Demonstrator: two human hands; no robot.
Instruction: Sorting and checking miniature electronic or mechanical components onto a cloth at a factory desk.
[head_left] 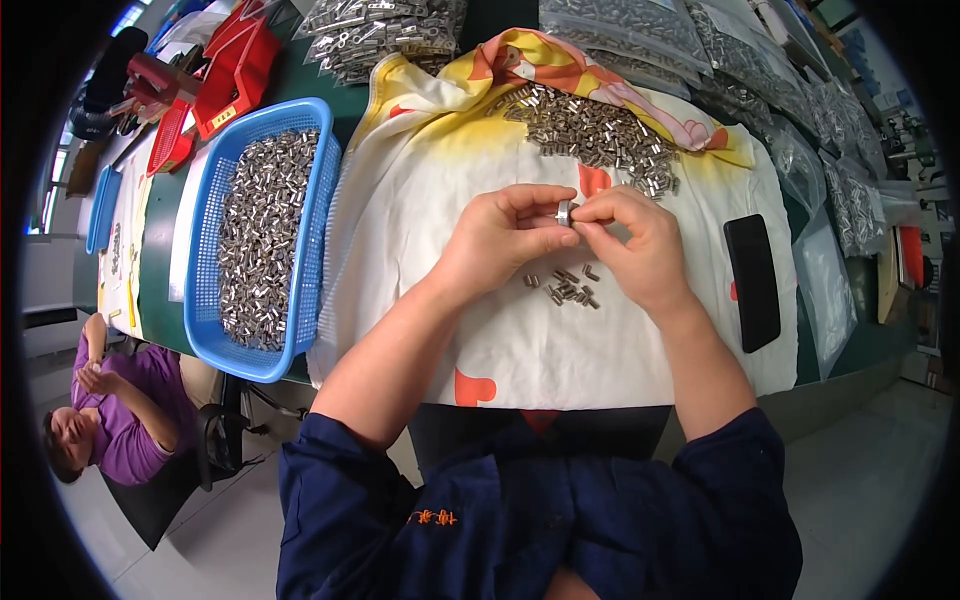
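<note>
landmark: the white cloth (400,215), patterned in yellow, orange and red, is spread on the green tabletop (163,300), its far edge bunched up in folds.
silver piece: a small, round-looking metal part (563,213), held above the middle of the white cloth, between the two hands.
left hand: the left hand (510,232) is over the middle of the white cloth, thumb and fingers clamped on the silver piece from its left side.
right hand: the right hand (635,245) is also over the white cloth, thumb and forefinger brought close at the silver piece's right side; i cannot tell what lies between the fingertips.
small cluster: short metal cylinders (572,291) lie loose on the white cloth, below the hands.
large heap: many similar metal parts (600,130) are piled on the far part of the white cloth, against its folds.
phone: a black phone (752,285) lies on the right part of the white cloth.
basket: a blue basket (198,325) full of small metal parts stands just left of the white cloth.
bags: clear bags of metal parts (620,35) are stacked beyond the white cloth.
co-worker: a person in purple (140,425) sits left of the white cloth, well apart.
</note>
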